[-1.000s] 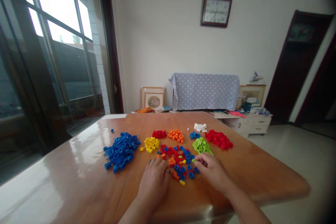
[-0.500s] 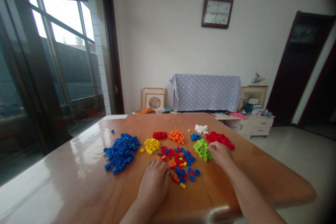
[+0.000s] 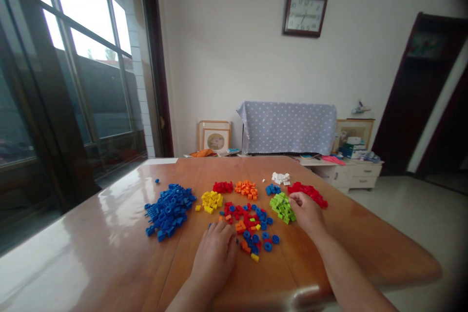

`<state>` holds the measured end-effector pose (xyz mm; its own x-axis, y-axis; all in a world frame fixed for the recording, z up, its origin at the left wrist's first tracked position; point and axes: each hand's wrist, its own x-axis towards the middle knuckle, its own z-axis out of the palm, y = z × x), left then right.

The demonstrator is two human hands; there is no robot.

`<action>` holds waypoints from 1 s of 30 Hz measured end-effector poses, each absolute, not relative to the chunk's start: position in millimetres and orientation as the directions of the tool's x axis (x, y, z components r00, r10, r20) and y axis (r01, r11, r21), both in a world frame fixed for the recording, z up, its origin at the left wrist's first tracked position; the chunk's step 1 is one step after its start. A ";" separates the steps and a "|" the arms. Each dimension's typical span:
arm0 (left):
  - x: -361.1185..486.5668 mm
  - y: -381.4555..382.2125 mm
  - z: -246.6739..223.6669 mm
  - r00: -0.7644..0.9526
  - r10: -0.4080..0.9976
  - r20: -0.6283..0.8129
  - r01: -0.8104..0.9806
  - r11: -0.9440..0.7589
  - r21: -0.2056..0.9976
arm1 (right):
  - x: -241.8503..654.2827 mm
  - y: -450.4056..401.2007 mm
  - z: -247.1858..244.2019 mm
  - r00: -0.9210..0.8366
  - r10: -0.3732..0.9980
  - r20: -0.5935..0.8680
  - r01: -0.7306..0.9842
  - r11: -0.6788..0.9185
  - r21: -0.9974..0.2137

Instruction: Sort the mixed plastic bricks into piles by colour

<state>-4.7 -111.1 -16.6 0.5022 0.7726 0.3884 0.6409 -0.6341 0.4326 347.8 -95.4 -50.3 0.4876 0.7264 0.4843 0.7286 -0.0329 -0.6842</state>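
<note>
On my feed, my right hand (image 3: 306,213) curls at 2 o'clock from the mixed heap of small plastic bricks (image 3: 248,229), fingertips pressed together between the lime-green plastic bricks (image 3: 281,207) and the red plastic bricks (image 3: 307,194) (whether they pinch a brick, I cannot tell). My left hand (image 3: 214,253) lies spread at the heap's 7 o'clock on the glossy wooden counter (image 3: 109,234). Fingertip pinches suit pieces this small. No brand or label is readable on the bricks.
</note>
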 end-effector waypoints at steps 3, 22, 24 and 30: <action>-5.0 -110.8 -17.0 0.502 0.770 0.394 0.640 -0.637 0.429 | 343.4 -95.1 -46.1 0.461 0.736 0.496 0.768 -0.050 -0.639; -6.2 -107.3 -19.5 0.410 0.820 0.400 0.713 -0.561 0.421 | 297.0 -110.9 -26.6 0.384 0.757 0.528 0.760 0.066 -0.647; -7.0 -105.2 -20.2 0.382 0.832 0.403 0.720 -0.541 0.434 | 283.5 -110.1 -22.8 0.315 0.816 0.484 0.767 0.081 -0.637; -7.8 -100.3 -18.2 0.282 0.888 0.362 0.746 -0.440 0.499 | 249.1 -105.2 -16.7 0.070 0.948 0.310 0.862 0.099 -0.497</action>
